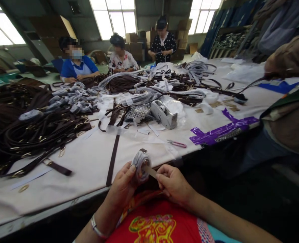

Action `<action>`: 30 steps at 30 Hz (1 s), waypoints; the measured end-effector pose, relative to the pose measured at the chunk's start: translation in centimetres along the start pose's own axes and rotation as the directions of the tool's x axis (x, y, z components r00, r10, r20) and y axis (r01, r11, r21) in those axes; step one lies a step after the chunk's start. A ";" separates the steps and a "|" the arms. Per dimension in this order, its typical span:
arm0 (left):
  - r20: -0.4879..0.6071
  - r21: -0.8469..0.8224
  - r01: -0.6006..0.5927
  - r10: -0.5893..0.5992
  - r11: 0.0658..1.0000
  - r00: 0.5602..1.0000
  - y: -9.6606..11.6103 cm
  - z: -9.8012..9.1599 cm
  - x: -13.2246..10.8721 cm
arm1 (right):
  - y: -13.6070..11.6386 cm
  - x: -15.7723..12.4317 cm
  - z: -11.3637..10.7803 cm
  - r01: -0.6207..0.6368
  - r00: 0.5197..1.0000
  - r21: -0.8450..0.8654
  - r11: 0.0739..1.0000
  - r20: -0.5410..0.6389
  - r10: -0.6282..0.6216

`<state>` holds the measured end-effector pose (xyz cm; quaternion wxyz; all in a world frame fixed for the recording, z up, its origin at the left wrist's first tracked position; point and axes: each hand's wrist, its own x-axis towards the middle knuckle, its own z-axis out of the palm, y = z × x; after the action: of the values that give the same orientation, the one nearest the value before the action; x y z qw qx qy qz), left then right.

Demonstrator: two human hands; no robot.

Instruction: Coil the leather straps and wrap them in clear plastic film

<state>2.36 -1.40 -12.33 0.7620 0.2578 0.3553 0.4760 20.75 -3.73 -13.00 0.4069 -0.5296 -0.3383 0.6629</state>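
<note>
Near the table's front edge, my left hand (124,180) is closed around a coiled strap (140,161) in a clear-grey wrapping. Metal glints inside the coil, and a dark strap end sticks out at its top. My right hand (174,184) pinches a flat, pale tan strip (152,171) between thumb and fingers. The strip's far end reaches into the middle of the coil; whether it is paper or tape I cannot tell. Beyond my hands lies a small pair of pink-handled thread snips (177,143). A grey tape dispenser (164,114) stands farther back.
Dark brown straps (38,135) with gold hardware heap up at left, beside wrapped coils (76,98). A single strap (113,160) hangs toward the edge of the white-covered table (86,168). Purple tape (222,130) lies right. Several people work around the table, one close at right (288,118).
</note>
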 end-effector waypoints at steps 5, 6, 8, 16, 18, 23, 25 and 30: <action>-0.036 0.285 -0.105 0.120 0.953 0.992 -0.3 0.4 -0.4 | 0.8 -0.1 0.3 0.010 1.000 0.043 0.999 0.023 -0.011; -0.036 0.361 -0.124 0.147 0.924 0.988 -0.3 0.3 -0.5 | 0.9 -0.1 0.3 0.014 0.999 0.060 0.998 0.033 -0.016; -0.027 0.536 -0.161 0.208 0.829 0.978 -0.1 0.1 -0.7 | 1.1 -0.2 0.2 0.017 0.998 0.081 0.997 0.053 -0.021; 0.264 0.860 -0.386 0.358 0.333 0.896 0.2 1.1 -1.5 | 1.7 0.3 0.3 0.089 0.988 0.216 0.972 0.106 -0.114; 0.267 0.864 -0.385 0.353 0.325 0.897 0.0 1.2 -1.5 | 2.0 0.6 0.5 0.109 0.982 0.286 0.952 0.116 -0.147; 0.332 0.862 -0.453 0.423 0.226 0.843 -0.1 0.8 -1.3 | 3.3 0.9 0.3 0.063 0.979 0.293 0.954 0.167 -0.116; 0.368 0.856 -0.482 0.438 0.185 0.821 0.0 0.5 -1.3 | 3.7 0.8 0.1 0.051 0.980 0.279 0.959 0.172 -0.102; 0.365 0.819 -0.517 0.469 0.248 0.804 0.1 0.6 -2.0 | 4.0 0.9 0.0 0.104 0.987 0.221 0.970 0.098 -0.128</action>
<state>2.22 -3.20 -11.32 0.3249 0.7275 0.4341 0.4204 19.88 -4.65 -16.93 0.4803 -0.4240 -0.3172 0.6992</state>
